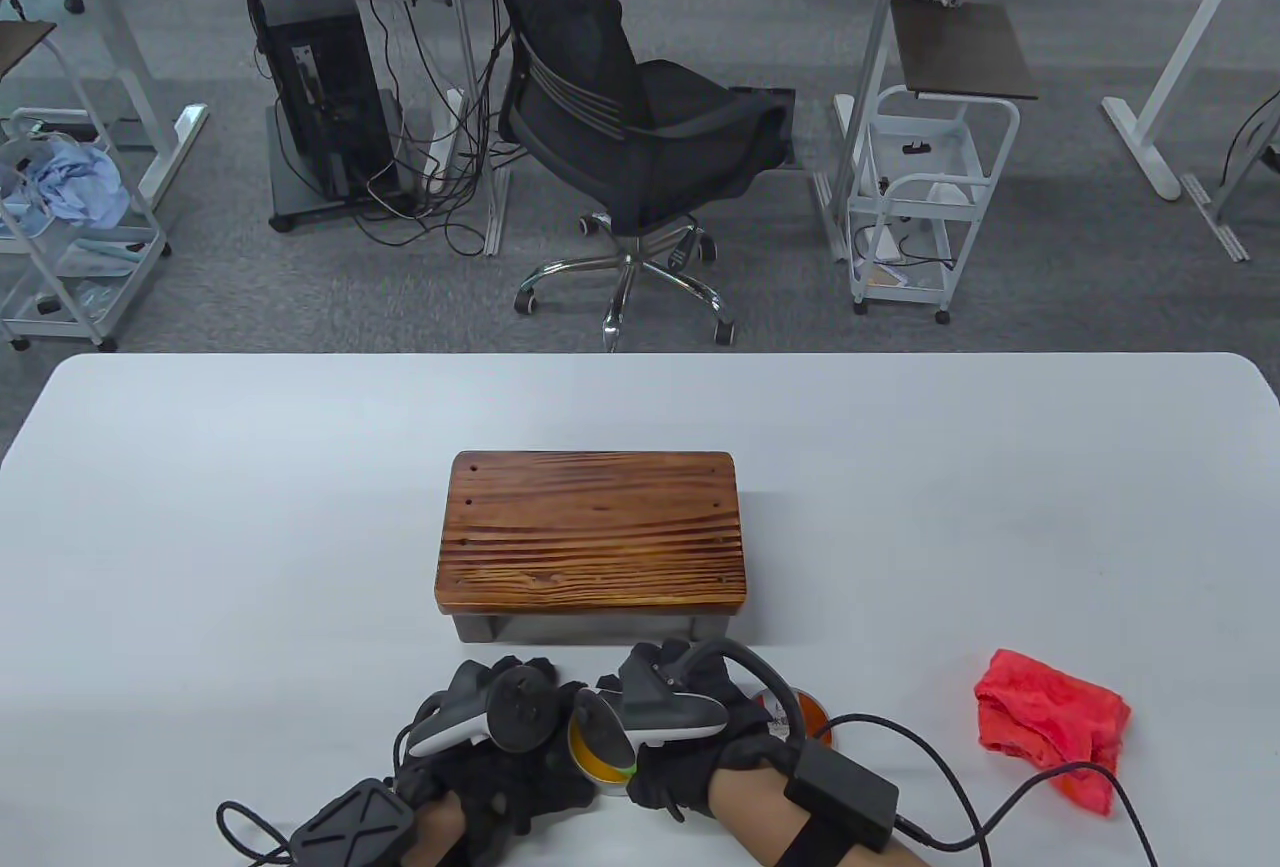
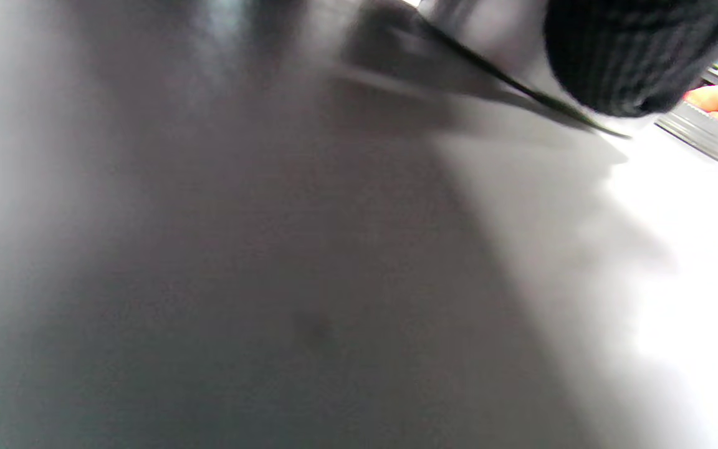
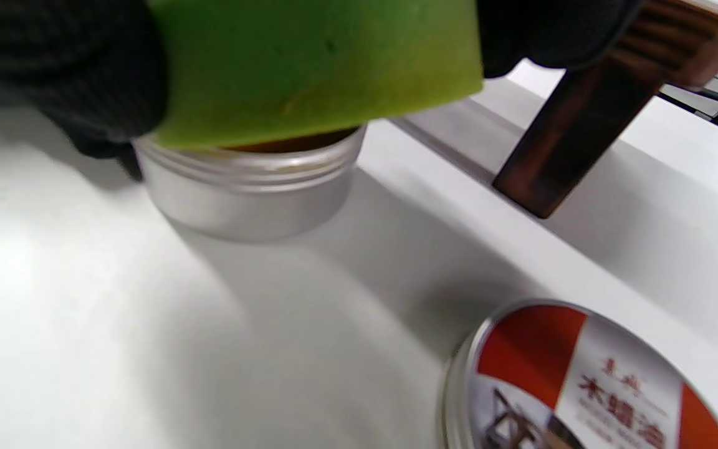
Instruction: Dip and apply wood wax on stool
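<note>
The wooden stool [image 1: 593, 532] stands mid-table; one of its dark legs [image 3: 577, 125] shows in the right wrist view. The open silver wax tin [image 1: 597, 757] sits in front of it, between my hands. My right hand [image 1: 690, 717] grips a green sponge [image 3: 315, 62] and presses it onto the tin's [image 3: 247, 193] open top. My left hand [image 1: 480, 737] holds the tin's left side; one gloved finger [image 2: 621, 56] shows in the blurred left wrist view.
The tin's red and white lid [image 3: 589, 380] lies flat on the table to the right of my right hand [image 1: 800, 712]. A crumpled red cloth [image 1: 1050, 722] lies further right. A cable runs from my right wrist across the table.
</note>
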`<state>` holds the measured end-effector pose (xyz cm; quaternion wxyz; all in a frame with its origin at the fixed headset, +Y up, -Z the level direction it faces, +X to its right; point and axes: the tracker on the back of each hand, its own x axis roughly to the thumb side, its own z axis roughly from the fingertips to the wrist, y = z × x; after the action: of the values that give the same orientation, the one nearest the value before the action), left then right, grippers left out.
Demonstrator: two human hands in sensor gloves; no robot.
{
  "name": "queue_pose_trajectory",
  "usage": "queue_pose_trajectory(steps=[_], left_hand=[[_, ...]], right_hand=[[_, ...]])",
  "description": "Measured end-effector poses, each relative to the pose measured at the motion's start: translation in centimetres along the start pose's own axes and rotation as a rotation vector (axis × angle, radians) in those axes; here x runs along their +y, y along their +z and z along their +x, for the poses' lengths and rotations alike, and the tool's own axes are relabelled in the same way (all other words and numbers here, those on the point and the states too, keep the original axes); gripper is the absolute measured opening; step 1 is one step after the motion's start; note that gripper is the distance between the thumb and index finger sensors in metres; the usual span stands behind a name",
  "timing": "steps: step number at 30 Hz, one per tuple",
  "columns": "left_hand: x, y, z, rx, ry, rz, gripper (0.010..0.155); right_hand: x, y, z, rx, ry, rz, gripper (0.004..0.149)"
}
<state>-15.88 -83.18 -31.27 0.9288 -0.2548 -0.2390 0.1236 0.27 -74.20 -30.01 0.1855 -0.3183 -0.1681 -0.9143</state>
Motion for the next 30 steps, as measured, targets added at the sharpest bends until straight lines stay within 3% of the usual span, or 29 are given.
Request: queue_pose_trajectory(steps=[18, 30], left_hand=[[0.0, -0.1, 0.0, 0.000, 0.004, -0.001, 0.085], [0.0, -0.1, 0.0, 0.000, 0.005, -0.001, 0.085]], right_hand=[[0.4, -0.2, 0.4, -0.041, -0.079, -0.093, 0.086], [1.6, 0.0, -0.7, -0.037, -0.296, -0.165, 0.090]])
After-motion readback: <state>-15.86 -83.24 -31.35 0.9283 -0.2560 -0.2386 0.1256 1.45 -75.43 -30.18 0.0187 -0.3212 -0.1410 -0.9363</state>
